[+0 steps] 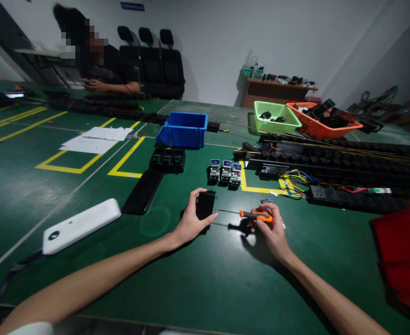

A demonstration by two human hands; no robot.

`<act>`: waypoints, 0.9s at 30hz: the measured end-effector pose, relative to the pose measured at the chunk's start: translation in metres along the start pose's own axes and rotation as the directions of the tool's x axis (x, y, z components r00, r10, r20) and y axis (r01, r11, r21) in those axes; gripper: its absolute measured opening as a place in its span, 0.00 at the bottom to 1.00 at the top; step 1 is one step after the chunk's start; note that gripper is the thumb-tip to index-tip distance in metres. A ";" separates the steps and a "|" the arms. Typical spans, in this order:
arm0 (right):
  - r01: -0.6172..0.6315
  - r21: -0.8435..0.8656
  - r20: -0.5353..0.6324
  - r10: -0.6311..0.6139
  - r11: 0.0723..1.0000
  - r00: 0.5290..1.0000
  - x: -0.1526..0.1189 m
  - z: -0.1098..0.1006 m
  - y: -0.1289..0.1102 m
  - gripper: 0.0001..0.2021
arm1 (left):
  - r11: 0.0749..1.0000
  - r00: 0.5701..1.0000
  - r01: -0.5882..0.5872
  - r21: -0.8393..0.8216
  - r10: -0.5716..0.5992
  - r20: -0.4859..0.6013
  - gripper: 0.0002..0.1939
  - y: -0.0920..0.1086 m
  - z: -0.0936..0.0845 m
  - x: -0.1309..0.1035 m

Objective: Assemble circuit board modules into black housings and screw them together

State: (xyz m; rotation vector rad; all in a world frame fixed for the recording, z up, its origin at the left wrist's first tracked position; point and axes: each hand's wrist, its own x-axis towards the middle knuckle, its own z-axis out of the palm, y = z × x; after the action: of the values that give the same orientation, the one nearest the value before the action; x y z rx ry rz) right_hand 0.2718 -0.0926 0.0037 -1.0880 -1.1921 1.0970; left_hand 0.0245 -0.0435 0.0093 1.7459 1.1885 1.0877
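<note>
We've got the black box [205, 204] straight ahead at 12 o'clock, pinched between left hand [189, 221] thumb and fingers. Right hand [273, 230] fingers pinch the orange-black screwdriver [257, 216] at the box's 3 o'clock. Tip's at the box's side; can't tell if touching. Three small modules [226, 174] on our green counter [205, 288], 1 o'clock from box; blue bin [184, 135], 11.

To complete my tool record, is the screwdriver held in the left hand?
No, the right hand holds the orange-and-black screwdriver, while the left hand holds a black block.
</note>
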 end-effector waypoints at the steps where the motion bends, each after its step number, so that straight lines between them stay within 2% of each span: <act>1: 0.009 0.002 0.000 -0.009 1.000 1.000 0.000 0.000 0.000 0.17 | 1.000 1.000 0.000 -0.003 0.000 0.003 0.34 0.000 0.000 0.000; 12: 0.034 -0.071 -0.025 -0.036 0.997 0.999 0.001 0.002 -0.002 0.08 | 1.000 1.000 0.005 -0.010 -0.005 0.008 0.33 0.001 0.000 0.000; 22: -0.014 -0.089 -0.030 0.011 0.996 0.999 0.002 0.000 0.001 0.09 | 1.000 1.000 0.013 -0.025 -0.013 0.015 0.34 0.000 0.000 -0.001; 27: -0.001 -0.027 0.006 0.001 1.000 1.000 -0.001 0.000 0.000 0.15 | 1.000 1.000 -0.005 -0.006 0.005 -0.001 0.34 -0.001 0.001 0.000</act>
State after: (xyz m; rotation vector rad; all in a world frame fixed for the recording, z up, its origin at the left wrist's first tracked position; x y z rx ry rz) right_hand 0.2722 -0.0932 0.0031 -1.1067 -1.2141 1.0887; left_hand 0.0246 -0.0436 0.0080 1.7454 1.1809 1.0938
